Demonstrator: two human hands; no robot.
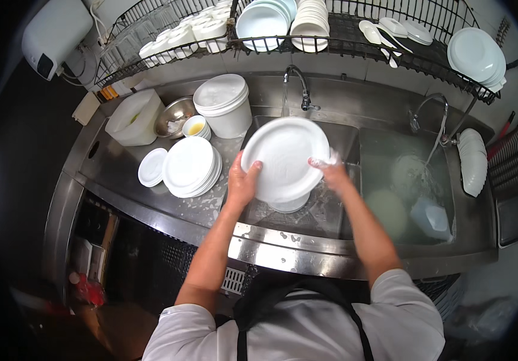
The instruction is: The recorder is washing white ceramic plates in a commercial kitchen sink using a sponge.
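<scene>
A large white plate (286,158) is held over the left sink basin (344,135), in front of the running faucet (305,90). My left hand (244,180) grips its left rim, thumb on top. At the right rim, my right hand (331,169) holds it, with white foam around the fingers. Another white dish (290,205) shows partly below the plate, in the basin; the rest of it is hidden. On the steel counter to the left stand a stack of white plates (189,167) and a smaller stack of white saucers (152,168).
Water runs into the filled right basin (376,149), where dishes lie submerged. Back left are a lidded white bucket (222,106), a metal bowl (168,118), small bowls (197,127) and a plastic tub (128,122). A wire dish rack (353,47) hangs above; stacked bowls (472,162) stand right.
</scene>
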